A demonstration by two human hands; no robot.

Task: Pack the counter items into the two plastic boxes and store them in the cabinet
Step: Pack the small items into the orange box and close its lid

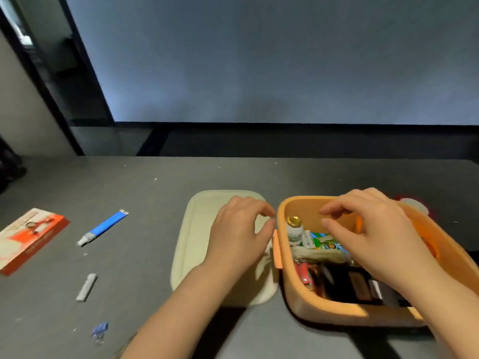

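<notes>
So roughly halfway, I'd guess: the orange box [311,304] at the counter's [155,255] near right is stuffed with a gold-capped bottle [294,226], packets and dark bits. Both hands, left [238,237] and right [373,234], hover loose-fingered, holding nothing. Blue tube [103,226], red booklet [28,237], binder clip [99,330] aren't packed; cream lid [197,244] lies beside the box.
</notes>
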